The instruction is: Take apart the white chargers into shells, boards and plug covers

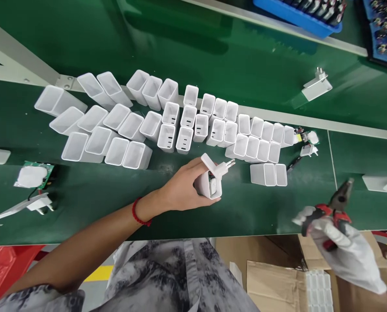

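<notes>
My left hand (185, 186) is wrapped around a white charger housing (204, 185) that stands on the green bench. A green circuit board shows inside its open top. Above that opening sits a tilted white cap with plug pins (220, 169). At the right, my right hand (341, 242), in a white glove, grips red-and-black pliers (338, 208) in the air over the bench's front edge. The jaws of the pliers point up and away from me, with nothing seen between them. Motion blurs the glove slightly.
Several open white housings (133, 154) stand in rows across the bench. A loose circuit board (34, 175) with a plug cap lies at the left, another board (307, 136) at the right. Blue trays (297, 17) sit on the shelf above. Cardboard boxes (271, 281) stand below the front edge.
</notes>
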A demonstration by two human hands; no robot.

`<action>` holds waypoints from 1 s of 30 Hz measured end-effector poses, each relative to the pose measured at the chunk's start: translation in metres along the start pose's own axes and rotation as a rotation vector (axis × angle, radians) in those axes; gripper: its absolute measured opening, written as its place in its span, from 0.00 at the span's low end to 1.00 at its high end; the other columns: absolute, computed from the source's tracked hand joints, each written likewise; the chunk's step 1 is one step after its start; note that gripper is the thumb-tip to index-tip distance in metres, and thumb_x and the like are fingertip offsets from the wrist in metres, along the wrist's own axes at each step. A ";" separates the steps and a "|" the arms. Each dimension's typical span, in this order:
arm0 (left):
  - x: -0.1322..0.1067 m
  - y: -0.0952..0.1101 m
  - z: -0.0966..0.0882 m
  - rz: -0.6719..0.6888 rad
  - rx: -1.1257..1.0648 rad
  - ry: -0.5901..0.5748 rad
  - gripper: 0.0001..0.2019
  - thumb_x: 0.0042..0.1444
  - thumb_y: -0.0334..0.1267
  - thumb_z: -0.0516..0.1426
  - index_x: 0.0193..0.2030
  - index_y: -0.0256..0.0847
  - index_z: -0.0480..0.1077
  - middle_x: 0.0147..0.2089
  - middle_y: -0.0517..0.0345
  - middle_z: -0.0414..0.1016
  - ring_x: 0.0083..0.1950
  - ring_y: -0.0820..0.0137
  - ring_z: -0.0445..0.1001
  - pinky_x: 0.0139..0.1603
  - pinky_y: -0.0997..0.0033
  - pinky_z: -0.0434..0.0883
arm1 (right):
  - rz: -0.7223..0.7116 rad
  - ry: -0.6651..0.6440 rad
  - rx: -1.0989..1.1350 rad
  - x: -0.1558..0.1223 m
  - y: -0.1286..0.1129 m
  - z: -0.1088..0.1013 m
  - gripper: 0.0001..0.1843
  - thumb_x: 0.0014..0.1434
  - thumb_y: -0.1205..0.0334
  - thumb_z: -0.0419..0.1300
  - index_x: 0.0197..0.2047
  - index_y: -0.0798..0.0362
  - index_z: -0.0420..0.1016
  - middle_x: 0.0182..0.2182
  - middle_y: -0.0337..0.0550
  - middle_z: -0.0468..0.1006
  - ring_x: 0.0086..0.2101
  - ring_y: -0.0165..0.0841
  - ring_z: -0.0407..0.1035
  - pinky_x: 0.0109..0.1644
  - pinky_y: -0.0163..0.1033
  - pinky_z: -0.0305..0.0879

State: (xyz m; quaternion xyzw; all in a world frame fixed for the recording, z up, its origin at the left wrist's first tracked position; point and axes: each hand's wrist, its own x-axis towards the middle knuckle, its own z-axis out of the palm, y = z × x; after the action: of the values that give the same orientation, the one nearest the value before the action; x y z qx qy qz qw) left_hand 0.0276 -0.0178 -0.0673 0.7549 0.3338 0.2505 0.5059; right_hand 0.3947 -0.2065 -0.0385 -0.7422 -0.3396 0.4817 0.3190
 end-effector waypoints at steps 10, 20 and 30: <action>-0.003 0.023 -0.003 -0.353 -0.745 0.174 0.22 0.48 0.51 0.66 0.44 0.39 0.69 0.40 0.51 0.79 0.39 0.62 0.77 0.37 0.68 0.71 | 0.093 -0.409 0.584 -0.013 -0.031 0.129 0.05 0.48 0.61 0.69 0.31 0.40 0.82 0.61 0.37 0.68 0.62 0.53 0.60 0.63 0.69 0.55; 0.016 0.076 -0.045 -0.442 -1.204 0.449 0.32 0.57 0.67 0.48 0.34 0.34 0.72 0.33 0.48 0.79 0.35 0.63 0.78 0.41 0.64 0.76 | 0.080 -0.425 0.674 0.005 -0.053 0.145 0.06 0.45 0.64 0.69 0.28 0.42 0.81 0.61 0.34 0.69 0.60 0.55 0.63 0.64 0.65 0.57; 0.017 0.076 -0.038 -0.480 -1.259 0.418 0.32 0.55 0.67 0.50 0.34 0.34 0.72 0.31 0.49 0.77 0.33 0.65 0.76 0.39 0.66 0.75 | 0.049 -0.448 0.692 0.003 -0.053 0.146 0.06 0.46 0.63 0.69 0.29 0.43 0.82 0.58 0.40 0.72 0.55 0.56 0.68 0.64 0.65 0.56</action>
State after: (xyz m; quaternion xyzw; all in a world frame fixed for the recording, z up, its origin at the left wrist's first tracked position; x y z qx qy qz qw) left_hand 0.0307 -0.0028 0.0176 0.1603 0.3730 0.4172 0.8130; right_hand 0.2487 -0.1527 -0.0463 -0.4756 -0.2009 0.7247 0.4564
